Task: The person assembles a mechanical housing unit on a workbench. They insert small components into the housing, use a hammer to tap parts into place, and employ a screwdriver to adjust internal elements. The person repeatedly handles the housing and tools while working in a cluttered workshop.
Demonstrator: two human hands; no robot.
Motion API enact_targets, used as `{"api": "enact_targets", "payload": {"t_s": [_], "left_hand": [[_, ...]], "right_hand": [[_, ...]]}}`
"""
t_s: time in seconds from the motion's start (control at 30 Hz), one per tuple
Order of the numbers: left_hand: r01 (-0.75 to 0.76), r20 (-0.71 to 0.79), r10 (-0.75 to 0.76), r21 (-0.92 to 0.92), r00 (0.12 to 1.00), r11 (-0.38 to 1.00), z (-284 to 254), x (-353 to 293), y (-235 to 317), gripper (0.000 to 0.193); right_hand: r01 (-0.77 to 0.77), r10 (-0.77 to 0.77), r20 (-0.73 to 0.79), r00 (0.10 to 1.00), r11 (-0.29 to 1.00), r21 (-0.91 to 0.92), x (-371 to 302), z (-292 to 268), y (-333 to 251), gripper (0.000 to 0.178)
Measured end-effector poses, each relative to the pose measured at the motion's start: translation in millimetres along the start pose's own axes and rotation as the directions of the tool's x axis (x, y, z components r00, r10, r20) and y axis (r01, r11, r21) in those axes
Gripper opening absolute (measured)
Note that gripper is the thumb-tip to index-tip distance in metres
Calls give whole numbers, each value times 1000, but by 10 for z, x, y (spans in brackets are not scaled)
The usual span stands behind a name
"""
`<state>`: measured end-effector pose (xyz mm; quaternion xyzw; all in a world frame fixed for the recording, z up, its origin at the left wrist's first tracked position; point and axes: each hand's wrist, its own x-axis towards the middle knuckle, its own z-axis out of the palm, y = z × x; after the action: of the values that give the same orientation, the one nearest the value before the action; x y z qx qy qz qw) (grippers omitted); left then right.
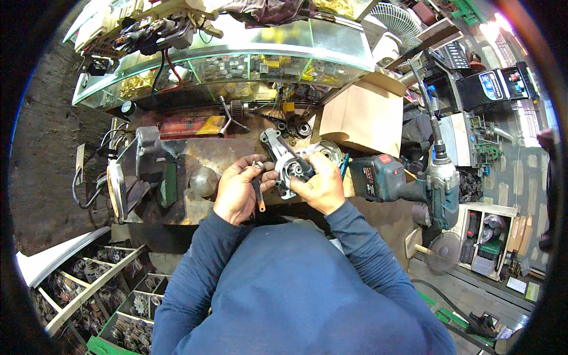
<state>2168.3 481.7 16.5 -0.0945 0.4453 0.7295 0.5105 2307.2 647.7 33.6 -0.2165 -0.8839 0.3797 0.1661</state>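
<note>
My left hand (239, 183) is closed around a slim dark tool with an orange end (261, 204) that points down toward me. A small metal piece shows at its fingertips, too small to name. Just to the right, my right hand (321, 184) grips a dark toothed pinion gear (297, 170) between thumb and fingers. The gear sits at the opening of a silver cast metal housing (273, 142), which looks like a starter motor housing. My fingers hide part of both. Behind my right hand lies a round metal part (328, 151).
A cordless impact wrench (441, 189) lies to the right, beside a cardboard box (361, 112). At the back runs a glass case (222, 68); before it lie a red box (189, 126) and a T-shaped wrench (229, 118). A rounded metal piece (205, 181) stands left of my hands.
</note>
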Motion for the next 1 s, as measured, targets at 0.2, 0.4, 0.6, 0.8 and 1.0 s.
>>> {"api": "enact_targets", "payload": {"t_s": [0.2,0.4,0.6,0.8,1.0], "left_hand": [[72,19,-76,140,997,987,174,22,-117,27],[-39,-35,59,417,998,908,334,31,-153,26],[-105,-12,134,559,991,823,284,68,-150,26],[-12,-28,24,368,999,930,195,110,-164,27],[-46,14,44,169,999,985,154,-21,-100,26]], "right_hand": [[-71,73,80,994,997,-27,63,-71,-45,45],[-92,161,292,943,967,-237,155,-132,-93,37],[-56,64,-26,998,970,236,146,-115,-184,39],[-216,207,62,976,935,283,377,-408,16,24],[-425,353,251,901,608,671,237,-440,351,30]]}}
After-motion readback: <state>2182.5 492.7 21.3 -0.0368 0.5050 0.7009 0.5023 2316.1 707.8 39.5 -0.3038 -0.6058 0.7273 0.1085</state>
